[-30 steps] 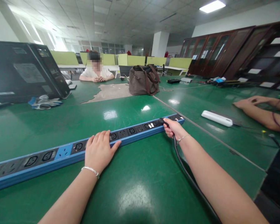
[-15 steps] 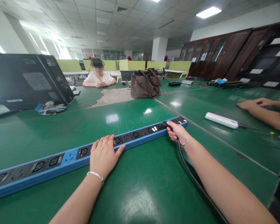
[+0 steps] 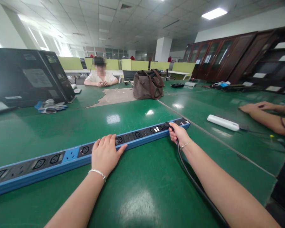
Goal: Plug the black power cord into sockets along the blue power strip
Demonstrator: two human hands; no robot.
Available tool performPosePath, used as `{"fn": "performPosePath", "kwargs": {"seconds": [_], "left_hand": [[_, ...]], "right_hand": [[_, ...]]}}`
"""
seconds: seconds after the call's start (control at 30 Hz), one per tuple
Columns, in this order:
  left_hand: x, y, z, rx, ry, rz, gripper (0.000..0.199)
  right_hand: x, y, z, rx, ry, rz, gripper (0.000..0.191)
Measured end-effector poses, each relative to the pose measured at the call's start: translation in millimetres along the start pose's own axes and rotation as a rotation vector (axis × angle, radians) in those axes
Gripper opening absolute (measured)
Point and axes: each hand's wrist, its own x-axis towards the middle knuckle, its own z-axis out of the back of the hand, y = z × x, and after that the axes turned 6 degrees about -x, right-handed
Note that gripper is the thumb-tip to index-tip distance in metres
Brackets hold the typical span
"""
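Note:
A long blue power strip [image 3: 71, 154] with black sockets and one blue socket lies diagonally over the green table. My left hand [image 3: 105, 153] is laid across its middle, fingers over the top and thumb along the near side, gripping it. Near the strip's right end, my right hand [image 3: 178, 133] is closed on a black plug [image 3: 167, 125]. The plug sits at a socket there; how deep it is in I cannot tell. From under my right hand its black cable [image 3: 192, 177] runs down toward the bottom edge.
A black computer case [image 3: 38, 79] stands at the left, with gloves [image 3: 51, 106] beside it. A brown bag [image 3: 147, 85] is at the back, near a seated person [image 3: 101, 77]. To the right lie a white power strip [image 3: 223, 123] and another person's arms [image 3: 263, 112].
The view has shifted slightly. Both hands keep their places on the strip and the plug; otherwise nothing has clearly moved.

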Motion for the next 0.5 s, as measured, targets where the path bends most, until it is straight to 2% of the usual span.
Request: {"fn": "performPosePath", "kwargs": {"seconds": [0.07, 0.17, 0.3, 0.4, 0.5], "left_hand": [[0, 0, 0.3, -0.002, 0.002, -0.001, 0.066], [0, -1, 0.6, -0.014, 0.001, 0.001, 0.066], [0, -1, 0.7, -0.022, -0.004, 0.001, 0.066], [0, 0, -0.4, -0.011, -0.012, -0.004, 0.066], [-1, 1, -1.7, -0.004, -0.02, -0.01, 0.066]], "right_hand": [[-3, 2, -2, 0.023, -0.004, 0.009, 0.036], [-19, 20, 2, 0.043, 0.001, 0.056, 0.038], [-54, 52, 17, 0.081, 0.008, 0.356, 0.044], [-70, 59, 21, 0.097, 0.018, 0.372, 0.044], [-71, 53, 14, 0.102, 0.046, 0.319, 0.044]]}}
